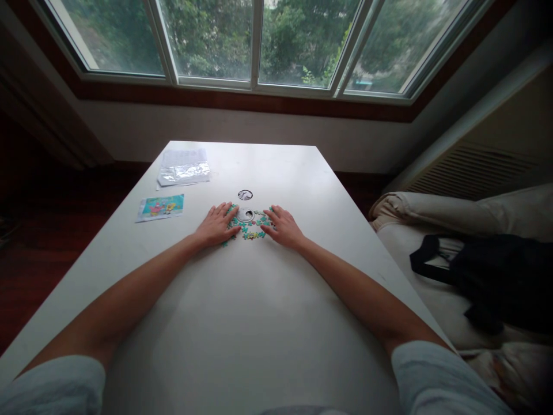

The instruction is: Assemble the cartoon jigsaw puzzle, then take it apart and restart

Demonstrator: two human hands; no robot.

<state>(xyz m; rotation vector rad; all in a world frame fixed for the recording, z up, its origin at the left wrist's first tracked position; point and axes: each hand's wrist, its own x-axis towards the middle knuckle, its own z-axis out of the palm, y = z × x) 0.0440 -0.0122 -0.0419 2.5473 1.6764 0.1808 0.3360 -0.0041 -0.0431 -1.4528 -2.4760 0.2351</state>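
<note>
Small jigsaw puzzle pieces (pixel 252 234), mostly green with some yellow, lie loose on a white table (pixel 242 323). At their left edge my left hand (pixel 217 224) rests palm down with the fingers spread, touching some pieces. Opposite it, my right hand (pixel 283 225) lies flat and spread on the right edge of the pieces. Between the hands sits a round silvery tin (pixel 246 215) with a dark spot on it. Just beyond is a round disc (pixel 245 195) with a dark rim. Pieces under the palms are hidden.
A colourful picture sheet (pixel 161 207) lies at the left of the table, with a clear plastic bag (pixel 184 168) on paper behind it. To the right stands a light sofa (pixel 432 225) with dark clothing (pixel 505 276) on it. A window is ahead.
</note>
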